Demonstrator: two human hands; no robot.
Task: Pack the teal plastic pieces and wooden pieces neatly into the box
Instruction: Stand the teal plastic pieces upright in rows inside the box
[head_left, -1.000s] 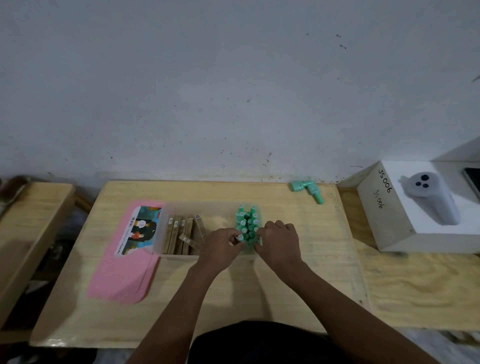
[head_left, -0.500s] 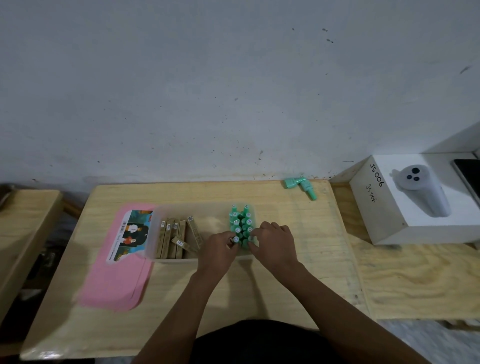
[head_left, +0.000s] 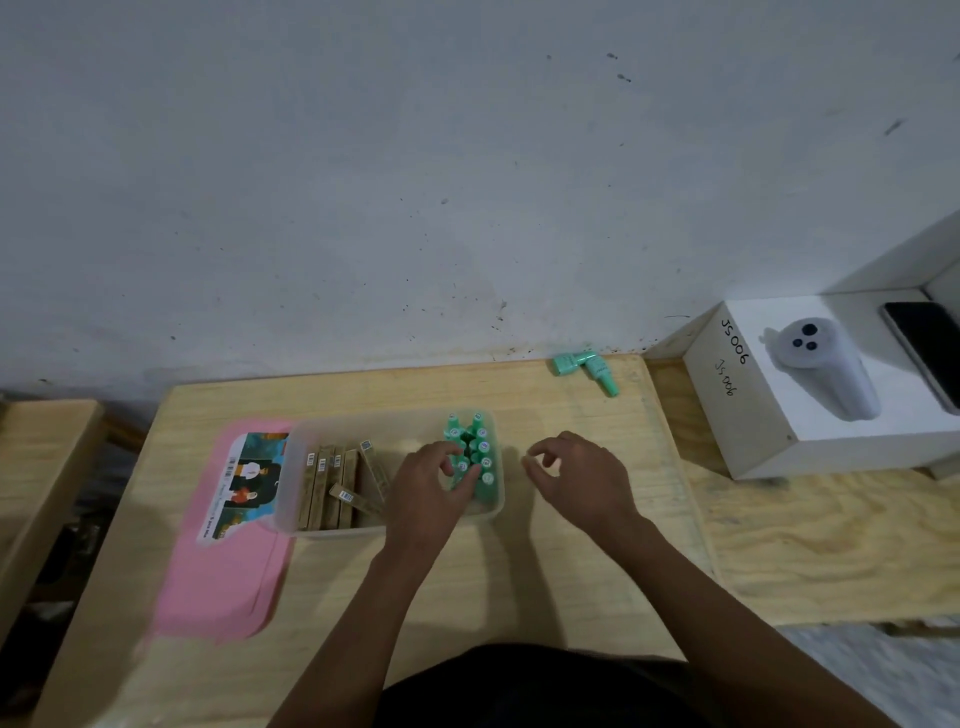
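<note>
A clear plastic box (head_left: 296, 483) stands on the wooden table. Several wooden pieces (head_left: 332, 486) lie in its left half. Several teal plastic pieces (head_left: 475, 449) stand upright, packed together in its right end. My left hand (head_left: 428, 491) is over the box, its fingers touching the near teal pieces. My right hand (head_left: 576, 478) hovers just right of the box with fingers curled and apart, holding nothing. Two more teal pieces (head_left: 584, 366) lie at the table's far right edge by the wall.
A pink lid (head_left: 223, 577) with a picture label lies left of the box. A white box (head_left: 810, 415) bearing a grey device and a phone stands on the right. A second wooden table (head_left: 36, 467) is at the left.
My right hand has left the teal pieces and moved right, out of the box. My left hand stays on the teal pieces. The camera has tilted, shifting the scene lower.
</note>
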